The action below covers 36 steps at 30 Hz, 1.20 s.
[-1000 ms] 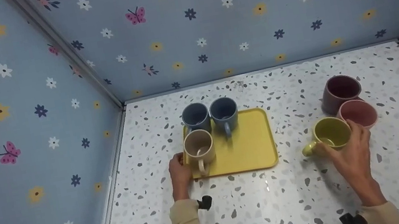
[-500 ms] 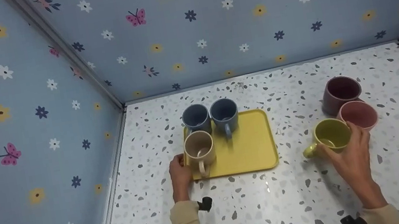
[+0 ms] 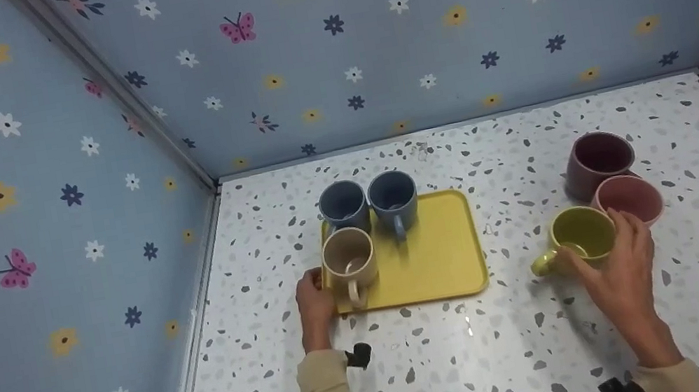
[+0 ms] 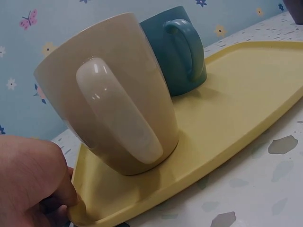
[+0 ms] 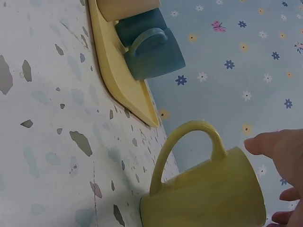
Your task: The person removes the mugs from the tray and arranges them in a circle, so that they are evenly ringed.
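Observation:
At its left edge, the yellow tray (image 3: 432, 267) is held by my left hand (image 3: 316, 303); the left wrist view shows curled fingers (image 4: 64, 189) at its corner. A beige mug (image 3: 349, 260) stands on the tray close to that hand. Behind it are two blue mugs, one at the back left (image 3: 344, 205) and another blue mug (image 3: 393, 199) beside it. Over on the right, my right hand (image 3: 620, 271) holds a yellow-green mug (image 3: 582, 234) near its rim, thumb by the handle and fingertips on the far side. That mug is upright, handle pointing left.
A pink mug (image 3: 628, 199) stands close behind the yellow-green one, and a dark maroon mug (image 3: 598, 165) is behind that. The speckled white tabletop (image 3: 449, 364) meets a blue flowered wall (image 3: 408, 37) at the back and another at the left.

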### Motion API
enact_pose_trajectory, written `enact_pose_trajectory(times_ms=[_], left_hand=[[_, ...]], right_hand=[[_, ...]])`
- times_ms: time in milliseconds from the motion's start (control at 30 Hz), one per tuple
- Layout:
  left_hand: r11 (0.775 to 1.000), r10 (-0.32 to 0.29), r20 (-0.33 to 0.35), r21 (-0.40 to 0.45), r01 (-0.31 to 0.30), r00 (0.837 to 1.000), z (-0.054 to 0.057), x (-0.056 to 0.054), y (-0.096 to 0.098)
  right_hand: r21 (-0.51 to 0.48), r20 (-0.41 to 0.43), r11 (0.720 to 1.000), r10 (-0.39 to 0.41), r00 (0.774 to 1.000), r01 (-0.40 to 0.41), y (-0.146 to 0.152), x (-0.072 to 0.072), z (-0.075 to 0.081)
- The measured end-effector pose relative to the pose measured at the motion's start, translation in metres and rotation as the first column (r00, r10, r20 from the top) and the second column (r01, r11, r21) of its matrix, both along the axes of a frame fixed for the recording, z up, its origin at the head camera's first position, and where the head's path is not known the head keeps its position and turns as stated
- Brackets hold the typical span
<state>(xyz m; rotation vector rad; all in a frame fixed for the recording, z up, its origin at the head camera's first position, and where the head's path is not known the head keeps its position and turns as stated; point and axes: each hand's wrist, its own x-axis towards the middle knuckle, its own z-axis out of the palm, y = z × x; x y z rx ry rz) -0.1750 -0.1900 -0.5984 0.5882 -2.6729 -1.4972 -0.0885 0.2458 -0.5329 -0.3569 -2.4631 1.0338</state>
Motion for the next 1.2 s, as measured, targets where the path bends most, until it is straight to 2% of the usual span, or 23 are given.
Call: enact_pose_trajectory(times_ms=[167, 567, 833, 1067, 1200], left_hand=[[1.0, 0.003, -0.005, -0.008, -0.003, 1.0, 0.001, 0.001, 0.001], [1.0, -0.003, -0.006, 0.011, 0.003, 1.0, 0.003, 0.002, 0.001], [1.0, -0.003, -0.006, -0.008, 0.003, 1.0, 0.005, 0.002, 0.002], [1.0, -0.007, -0.02, -0.01, 0.007, 1.0, 0.003, 0.001, 0.001], [1.0, -0.006, -0.022, -0.016, 0.005, 1.0, 0.002, 0.001, 0.001]], right_hand=[[0.014, -0.076, 1.0, 0.013, 0.997, -0.012, -0.002, -0.005, 0.004], [0.017, -0.18, 0.997, 0.08, 0.98, -0.078, -0.016, -0.02, 0.014], [0.028, -0.165, 0.99, 0.141, 0.976, -0.138, -0.034, -0.029, 0.018], [0.034, -0.198, 0.973, 0.228, 0.953, -0.226, -0.052, -0.036, 0.016], [0.031, -0.179, 0.966, 0.259, 0.949, -0.258, -0.063, -0.038, 0.016]])
